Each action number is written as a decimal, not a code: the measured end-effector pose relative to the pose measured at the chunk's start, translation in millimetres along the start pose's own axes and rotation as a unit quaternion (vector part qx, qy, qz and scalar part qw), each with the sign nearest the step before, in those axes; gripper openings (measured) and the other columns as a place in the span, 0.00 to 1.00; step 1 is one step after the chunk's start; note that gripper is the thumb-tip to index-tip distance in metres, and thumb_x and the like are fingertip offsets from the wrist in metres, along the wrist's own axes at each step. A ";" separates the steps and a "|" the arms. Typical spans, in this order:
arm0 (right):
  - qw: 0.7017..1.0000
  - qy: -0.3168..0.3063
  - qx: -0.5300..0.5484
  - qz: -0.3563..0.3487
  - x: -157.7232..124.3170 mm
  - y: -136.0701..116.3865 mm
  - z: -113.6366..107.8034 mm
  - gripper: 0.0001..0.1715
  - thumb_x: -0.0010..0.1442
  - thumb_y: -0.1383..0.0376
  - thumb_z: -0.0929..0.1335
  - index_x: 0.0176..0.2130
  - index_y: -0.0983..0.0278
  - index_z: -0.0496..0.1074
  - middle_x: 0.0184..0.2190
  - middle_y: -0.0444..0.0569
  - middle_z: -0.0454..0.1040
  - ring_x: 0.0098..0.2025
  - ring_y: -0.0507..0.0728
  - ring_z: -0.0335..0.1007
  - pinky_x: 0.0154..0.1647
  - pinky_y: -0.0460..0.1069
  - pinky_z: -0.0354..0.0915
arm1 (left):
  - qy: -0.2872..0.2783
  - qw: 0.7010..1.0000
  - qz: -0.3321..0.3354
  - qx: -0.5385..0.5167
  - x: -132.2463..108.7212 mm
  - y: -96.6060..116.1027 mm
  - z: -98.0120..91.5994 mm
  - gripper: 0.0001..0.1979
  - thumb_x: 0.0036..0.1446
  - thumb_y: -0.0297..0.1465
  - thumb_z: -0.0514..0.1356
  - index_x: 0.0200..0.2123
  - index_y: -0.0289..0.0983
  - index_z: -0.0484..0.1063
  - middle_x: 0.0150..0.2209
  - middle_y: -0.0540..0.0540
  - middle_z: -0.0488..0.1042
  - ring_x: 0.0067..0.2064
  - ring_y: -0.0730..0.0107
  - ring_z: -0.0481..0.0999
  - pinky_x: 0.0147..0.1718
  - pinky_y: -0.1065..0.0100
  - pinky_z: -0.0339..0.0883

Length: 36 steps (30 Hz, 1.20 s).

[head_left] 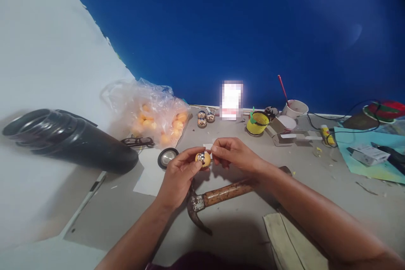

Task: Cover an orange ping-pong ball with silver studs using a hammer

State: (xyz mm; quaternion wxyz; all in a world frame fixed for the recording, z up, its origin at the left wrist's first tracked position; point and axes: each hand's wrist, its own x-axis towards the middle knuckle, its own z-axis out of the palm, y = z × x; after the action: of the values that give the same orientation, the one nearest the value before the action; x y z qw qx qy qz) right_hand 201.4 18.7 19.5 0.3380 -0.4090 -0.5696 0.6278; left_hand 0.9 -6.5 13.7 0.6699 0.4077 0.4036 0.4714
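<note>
My left hand [177,174] grips a small orange-yellow ball [206,160] between thumb and fingers. Shiny silver pieces cover part of the ball's top. Close on the ball's right side, my right hand [232,155] is pinched, with thumb and forefinger pressed together; whatever they hold is too small to make out. Beneath my hands a claw hammer [221,194] with a worn wooden handle lies on the table, its far end partly behind my right forearm. A round black-rimmed disc [167,157] rests beside my left hand on white paper [148,173].
A clear bag of orange balls [147,123] stands back left, near a large black tube [72,141]. Several silver-covered balls [202,121] sit towards the blue wall. A yellow pot [257,124], a white tub [297,109] and a small box [368,155] stand right. Cloth [291,240] lies in front.
</note>
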 end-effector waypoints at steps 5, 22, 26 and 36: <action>0.998 -0.005 -0.064 0.016 2.2 2.1 -1.4 0.23 0.59 0.48 0.70 0.29 0.64 0.69 0.24 0.43 0.70 0.22 0.48 0.59 0.21 0.44 0.55 | 0.030 0.996 -0.044 -0.066 5.7 3.5 -1.4 0.14 0.43 0.29 0.74 0.36 0.36 0.85 0.37 0.41 0.84 0.36 0.66 0.79 0.33 0.69 0.74; 0.834 0.088 -0.545 -0.012 -0.5 1.6 -11.5 0.10 0.65 0.66 0.66 0.38 0.64 0.78 0.38 0.51 0.81 0.38 0.57 0.73 0.36 0.49 0.55 | 0.026 0.993 0.031 0.107 -2.5 4.6 -1.7 0.22 0.48 0.28 0.69 0.49 0.37 0.77 0.37 0.48 0.75 0.37 0.71 0.75 0.36 0.70 0.70; 0.791 0.097 -0.604 0.008 5.0 8.0 -16.2 0.12 0.68 0.63 0.64 0.40 0.62 0.78 0.40 0.51 0.81 0.40 0.58 0.75 0.35 0.49 0.54 | 0.039 0.991 0.043 0.124 -3.5 8.7 0.2 0.22 0.46 0.27 0.70 0.48 0.37 0.78 0.37 0.48 0.74 0.37 0.70 0.73 0.37 0.70 0.70; 0.771 -0.087 -0.631 0.007 -17.9 -15.4 15.2 0.13 0.64 0.57 0.69 0.34 0.61 0.78 0.33 0.50 0.82 0.34 0.59 0.75 0.28 0.51 0.47 | 0.027 0.994 0.046 0.100 -3.6 5.6 -3.2 0.23 0.47 0.30 0.72 0.48 0.38 0.76 0.41 0.47 0.77 0.41 0.68 0.77 0.41 0.69 0.72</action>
State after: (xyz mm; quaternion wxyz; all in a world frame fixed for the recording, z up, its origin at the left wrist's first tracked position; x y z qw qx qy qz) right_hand 195.0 -2.1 37.3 -0.0514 -0.4781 -0.8616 0.1626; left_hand -4.6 -8.2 18.4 0.5923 0.4776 0.4477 0.4696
